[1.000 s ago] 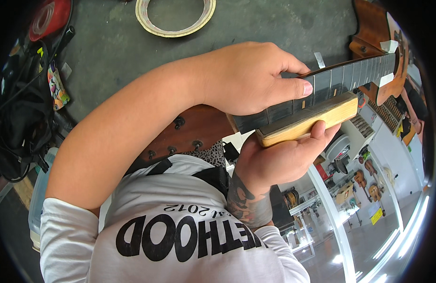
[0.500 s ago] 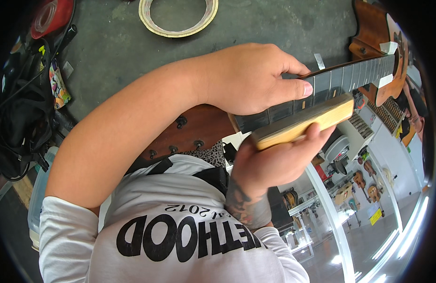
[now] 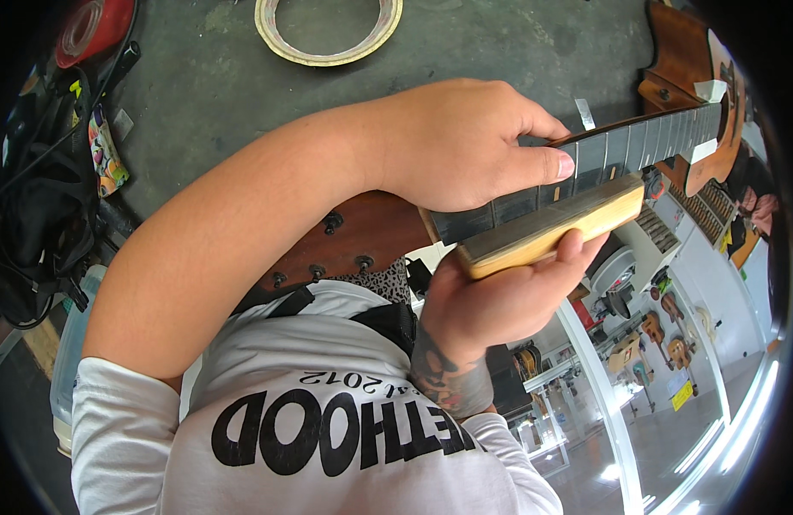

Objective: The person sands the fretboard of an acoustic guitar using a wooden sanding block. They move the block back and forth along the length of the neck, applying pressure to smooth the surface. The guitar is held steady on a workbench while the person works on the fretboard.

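Note:
My left hand (image 3: 465, 142) is closed over the neck of a guitar, its thumb lying on the dark fretboard (image 3: 628, 150) and its fingertips at the far edge. Below it, my right hand (image 3: 508, 305) holds a pale wooden sanding block (image 3: 568, 245) with a dark upper face. The block lies lengthwise along the near edge of the fretboard; whether it touches the edge I cannot tell. At the neck's left end, the brown headstock (image 3: 371, 232) with black tuning pegs is partly hidden by my left forearm. White tape (image 3: 704, 151) sticks to the fretboard near the guitar body (image 3: 671, 51).
On the grey-green work surface (image 3: 199, 86) lies a ring-shaped tape roll (image 3: 328, 60). A black bag (image 3: 27, 223) and a red round object (image 3: 94, 34) sit at the left. At the lower right, guitars (image 3: 654, 326) hang on a wall beyond white posts; another person (image 3: 757, 206) appears at the far right.
My right hand and the block have shifted slightly, and their earlier blur is gone. My left hand keeps its grip on the neck. The whole view has moved a little.

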A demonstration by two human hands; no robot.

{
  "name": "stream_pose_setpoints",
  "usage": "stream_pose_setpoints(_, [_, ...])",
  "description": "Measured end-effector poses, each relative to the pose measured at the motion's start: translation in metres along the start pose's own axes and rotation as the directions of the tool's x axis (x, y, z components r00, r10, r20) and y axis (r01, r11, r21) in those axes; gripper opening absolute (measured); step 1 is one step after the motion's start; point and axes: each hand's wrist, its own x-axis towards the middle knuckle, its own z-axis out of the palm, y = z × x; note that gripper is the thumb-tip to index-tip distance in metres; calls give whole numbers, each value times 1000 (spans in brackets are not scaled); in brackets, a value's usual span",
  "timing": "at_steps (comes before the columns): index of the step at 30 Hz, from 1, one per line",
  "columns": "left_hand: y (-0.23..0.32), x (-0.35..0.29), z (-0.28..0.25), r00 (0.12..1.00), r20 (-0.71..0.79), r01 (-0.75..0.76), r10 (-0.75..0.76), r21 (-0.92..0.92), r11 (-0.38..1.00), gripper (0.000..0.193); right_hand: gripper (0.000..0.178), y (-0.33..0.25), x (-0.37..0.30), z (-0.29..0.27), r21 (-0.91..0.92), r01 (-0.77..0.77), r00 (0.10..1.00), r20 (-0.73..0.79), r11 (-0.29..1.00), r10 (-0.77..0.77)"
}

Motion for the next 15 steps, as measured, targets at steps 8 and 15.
stream_pose_setpoints(8, [1, 1, 0, 1000, -4, -12, 12, 7, 1000, 41, 51, 5, -7, -8, -311, 208, 978, 67, 927, -197])
stream_pose_setpoints(15, [3, 1, 0, 1000, -3, -15, 15, 26, 1000, 41, 51, -1, 12, -4, -295, 149, 987, -8, 944, -158])
